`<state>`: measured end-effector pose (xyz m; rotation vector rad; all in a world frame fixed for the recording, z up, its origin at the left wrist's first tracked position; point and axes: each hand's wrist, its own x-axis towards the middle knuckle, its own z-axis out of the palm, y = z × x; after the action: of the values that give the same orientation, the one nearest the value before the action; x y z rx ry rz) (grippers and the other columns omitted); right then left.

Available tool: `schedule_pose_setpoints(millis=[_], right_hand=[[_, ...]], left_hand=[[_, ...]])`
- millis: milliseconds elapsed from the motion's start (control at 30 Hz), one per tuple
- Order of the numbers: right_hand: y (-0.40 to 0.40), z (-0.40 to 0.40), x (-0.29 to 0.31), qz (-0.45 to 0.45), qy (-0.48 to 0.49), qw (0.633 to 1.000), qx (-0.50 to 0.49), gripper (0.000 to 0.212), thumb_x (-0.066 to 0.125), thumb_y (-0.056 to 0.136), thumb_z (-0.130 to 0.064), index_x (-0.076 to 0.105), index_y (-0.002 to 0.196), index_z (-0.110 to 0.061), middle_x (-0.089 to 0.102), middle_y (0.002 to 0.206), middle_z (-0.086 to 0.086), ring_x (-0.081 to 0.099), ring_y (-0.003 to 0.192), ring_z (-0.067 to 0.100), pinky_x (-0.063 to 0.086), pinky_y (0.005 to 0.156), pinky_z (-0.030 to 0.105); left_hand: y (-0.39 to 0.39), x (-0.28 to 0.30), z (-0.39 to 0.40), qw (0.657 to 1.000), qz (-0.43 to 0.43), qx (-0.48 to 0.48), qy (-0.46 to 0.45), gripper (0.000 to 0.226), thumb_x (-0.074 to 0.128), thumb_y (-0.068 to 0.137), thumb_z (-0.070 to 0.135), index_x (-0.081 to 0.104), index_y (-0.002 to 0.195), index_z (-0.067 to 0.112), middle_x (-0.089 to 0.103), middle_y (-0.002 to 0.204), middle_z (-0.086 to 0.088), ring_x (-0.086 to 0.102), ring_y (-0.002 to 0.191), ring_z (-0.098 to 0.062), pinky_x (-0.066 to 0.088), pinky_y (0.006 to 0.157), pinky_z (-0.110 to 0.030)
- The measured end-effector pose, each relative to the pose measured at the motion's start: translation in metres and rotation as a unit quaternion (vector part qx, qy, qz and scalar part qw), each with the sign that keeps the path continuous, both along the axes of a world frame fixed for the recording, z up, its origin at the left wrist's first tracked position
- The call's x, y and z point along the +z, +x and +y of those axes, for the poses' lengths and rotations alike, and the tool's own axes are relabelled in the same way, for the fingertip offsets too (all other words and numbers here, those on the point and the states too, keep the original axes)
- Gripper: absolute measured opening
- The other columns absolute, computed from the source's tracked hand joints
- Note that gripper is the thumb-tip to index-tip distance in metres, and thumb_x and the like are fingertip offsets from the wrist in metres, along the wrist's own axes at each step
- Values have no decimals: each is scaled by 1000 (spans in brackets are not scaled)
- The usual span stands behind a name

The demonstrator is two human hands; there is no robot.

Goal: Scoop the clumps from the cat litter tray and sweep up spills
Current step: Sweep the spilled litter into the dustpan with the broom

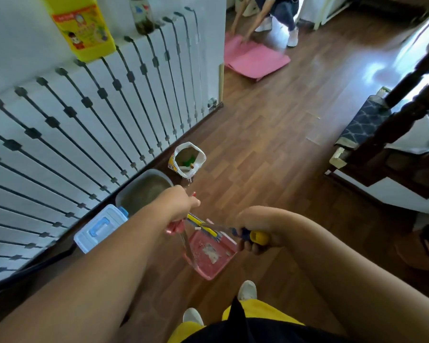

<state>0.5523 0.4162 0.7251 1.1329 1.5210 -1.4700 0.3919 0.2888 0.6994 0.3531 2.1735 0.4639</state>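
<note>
My left hand (181, 203) grips the upright handle of a pink dustpan (209, 256), which hangs just above the wooden floor with pale litter bits in it. My right hand (254, 227) grips the yellow and blue handle of a broom (256, 237); its shaft (201, 222) crosses over the dustpan toward my left hand. The grey litter tray (144, 190) stands against the radiator cover behind my left forearm. An open white litter bag (187, 159) stands on the floor just beyond the tray.
A clear lidded box with a blue handle (100, 227) sits left of the tray. A person crouches over a pink mat (254, 58) at the far end of the floor. Dark wooden furniture (391, 144) stands at the right. My shoes (247, 290) are below the dustpan.
</note>
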Motion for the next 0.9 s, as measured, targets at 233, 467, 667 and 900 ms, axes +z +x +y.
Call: schedule_pose_setpoints(millis=[233, 467, 667, 900], right_hand=[[38, 63, 16, 59, -101, 990, -81, 28, 48, 83, -3, 53, 108, 8, 57, 85, 20, 55, 60, 20, 44, 55, 29], [60, 106, 40, 178, -168, 957, -157, 50, 64, 75, -33, 57, 116, -5, 58, 90, 16, 59, 75, 21, 47, 62, 27], [68, 125, 51, 287, 89, 940, -164, 52, 83, 74, -44, 60, 108, -13, 63, 92, 16, 58, 75, 22, 48, 61, 30], [88, 117, 54, 348, 244, 847, -321, 6, 63, 96, -10, 62, 99, -5, 61, 81, 5, 58, 77, 17, 51, 74, 32]], left_hand=[[33, 4, 57, 991, -110, 52, 59, 39, 58, 97, 45, 59, 107, 8, 68, 86, -9, 68, 76, -27, 59, 82, -48], [53, -2, 108, 979, -164, 89, 85, 42, 43, 101, 52, 61, 108, 15, 70, 83, -8, 68, 74, -26, 56, 86, -46], [59, -2, 151, 966, -230, 54, 103, 50, 47, 97, 57, 67, 90, 11, 70, 70, -7, 66, 73, -26, 51, 81, -44], [90, 14, 201, 940, -314, -114, 73, 76, 40, 91, 73, 65, 122, 8, 73, 108, -16, 70, 100, -29, 57, 77, -40]])
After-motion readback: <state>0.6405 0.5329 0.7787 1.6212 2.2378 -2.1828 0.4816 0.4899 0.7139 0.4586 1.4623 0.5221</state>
